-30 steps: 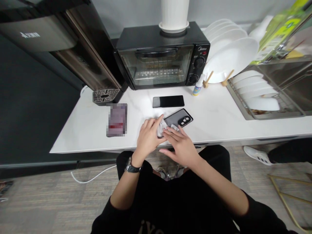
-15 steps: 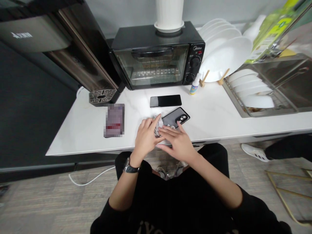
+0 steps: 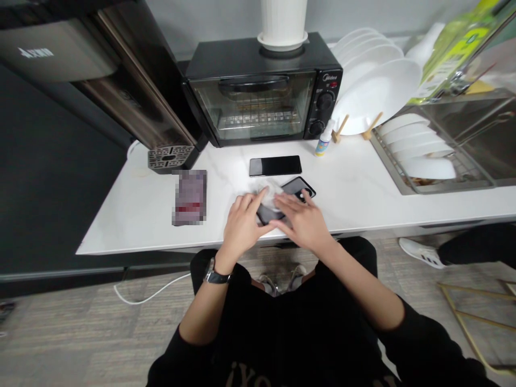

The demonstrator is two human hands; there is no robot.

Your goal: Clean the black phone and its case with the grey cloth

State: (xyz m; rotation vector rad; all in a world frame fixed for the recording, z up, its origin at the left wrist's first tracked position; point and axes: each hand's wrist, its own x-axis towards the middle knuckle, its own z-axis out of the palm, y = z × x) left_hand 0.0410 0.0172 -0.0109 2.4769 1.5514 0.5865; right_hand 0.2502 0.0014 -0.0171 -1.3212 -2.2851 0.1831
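White marble worktop (image 3: 355, 201) along a grey wall, with a black toaster oven (image 3: 250, 105), a small spray bottle (image 3: 324, 140) and a black smartphone (image 3: 274, 166) toward the back, and a pixelated packet (image 3: 189, 198) off to the left. Near the front edge, a dark-cased phone (image 3: 300, 187) lying partly under a white cloth (image 3: 266, 189). Left hand (image 3: 242, 226) on the cloth and phone, fingers (image 3: 245, 203) curled and gripping the cloth; right hand (image 3: 304, 223) pressed over both, fingers (image 3: 308, 199) spread and not clenched.

A pixelated packet (image 3: 189, 197) is unreadable; a white cloth (image 3: 268, 193) hides much of the dark phone (image 3: 300, 186).
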